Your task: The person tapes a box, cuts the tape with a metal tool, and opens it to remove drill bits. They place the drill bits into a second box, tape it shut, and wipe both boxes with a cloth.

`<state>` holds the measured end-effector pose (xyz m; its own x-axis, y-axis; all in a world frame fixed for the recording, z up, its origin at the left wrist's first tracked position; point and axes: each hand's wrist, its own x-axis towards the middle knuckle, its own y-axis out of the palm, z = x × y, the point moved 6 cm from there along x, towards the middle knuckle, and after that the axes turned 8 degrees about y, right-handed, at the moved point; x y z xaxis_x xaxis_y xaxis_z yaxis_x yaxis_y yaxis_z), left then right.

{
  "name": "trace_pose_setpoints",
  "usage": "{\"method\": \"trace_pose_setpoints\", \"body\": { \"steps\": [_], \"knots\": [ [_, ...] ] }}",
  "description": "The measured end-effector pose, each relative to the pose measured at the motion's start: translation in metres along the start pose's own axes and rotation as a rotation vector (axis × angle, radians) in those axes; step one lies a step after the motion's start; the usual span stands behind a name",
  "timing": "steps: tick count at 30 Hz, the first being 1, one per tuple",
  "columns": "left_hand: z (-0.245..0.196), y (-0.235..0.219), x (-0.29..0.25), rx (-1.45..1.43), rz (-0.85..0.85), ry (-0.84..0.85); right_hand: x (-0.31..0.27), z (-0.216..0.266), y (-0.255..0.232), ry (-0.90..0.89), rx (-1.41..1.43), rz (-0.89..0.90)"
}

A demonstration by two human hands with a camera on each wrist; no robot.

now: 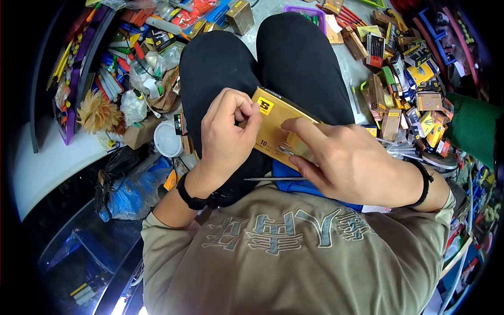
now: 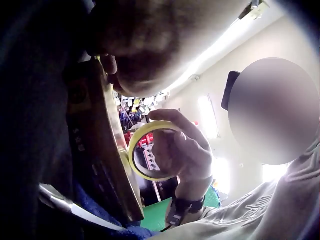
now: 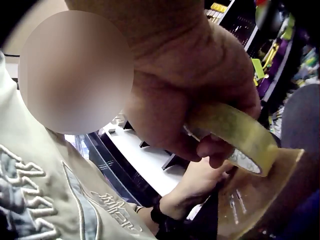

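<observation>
Both hands work over the lap. The left hand (image 1: pixel 226 131) has open air directly above it and bare trouser cloth ahead of its knuckles. To its outer side, passage is blocked low by a white round lid (image 1: pixel 168 139), a feather duster (image 1: pixel 97 113) and a blue plastic bag (image 1: pixel 134 189), packed close together. The right hand (image 1: pixel 349 160) meets the yellow box (image 1: pixel 278 123) at its fingertips and carries a tape roll (image 3: pixel 235 132) underneath. Just beyond its outer side stands a dense heap of small cartons (image 1: pixel 404 100). Under its palm lie a blue cloth (image 1: pixel 296 181) and a thin metal rod (image 1: pixel 273 179).
</observation>
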<state>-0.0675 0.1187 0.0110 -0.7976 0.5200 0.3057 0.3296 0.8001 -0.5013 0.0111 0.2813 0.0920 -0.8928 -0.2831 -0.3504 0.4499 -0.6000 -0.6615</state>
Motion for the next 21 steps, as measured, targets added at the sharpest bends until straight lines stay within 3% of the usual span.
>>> {"method": "trace_pose_setpoints", "body": {
  "steps": [3, 7, 13, 15, 19, 21],
  "knots": [
    [-0.007, 0.003, 0.004, 0.097, 0.031, 0.109, -0.004, 0.0, -0.004, 0.052, -0.054, -0.033],
    [-0.006, 0.006, 0.008, 0.13, 0.049, 0.136, -0.006, -0.001, -0.009, 0.016, 0.02, -0.13],
    [-0.004, 0.01, 0.011, 0.159, 0.069, 0.113, -0.021, -0.013, -0.01, 0.066, 0.083, -0.106],
    [-0.003, 0.011, 0.012, 0.155, 0.077, 0.047, -0.024, -0.015, -0.012, -0.008, 0.08, -0.183],
    [-0.006, 0.011, 0.013, 0.206, 0.083, 0.085, -0.029, -0.022, -0.011, 0.009, 0.069, -0.151],
    [-0.006, 0.007, 0.014, 0.236, 0.034, 0.053, -0.032, -0.023, -0.011, -0.083, 0.072, -0.164]
  ]
}}
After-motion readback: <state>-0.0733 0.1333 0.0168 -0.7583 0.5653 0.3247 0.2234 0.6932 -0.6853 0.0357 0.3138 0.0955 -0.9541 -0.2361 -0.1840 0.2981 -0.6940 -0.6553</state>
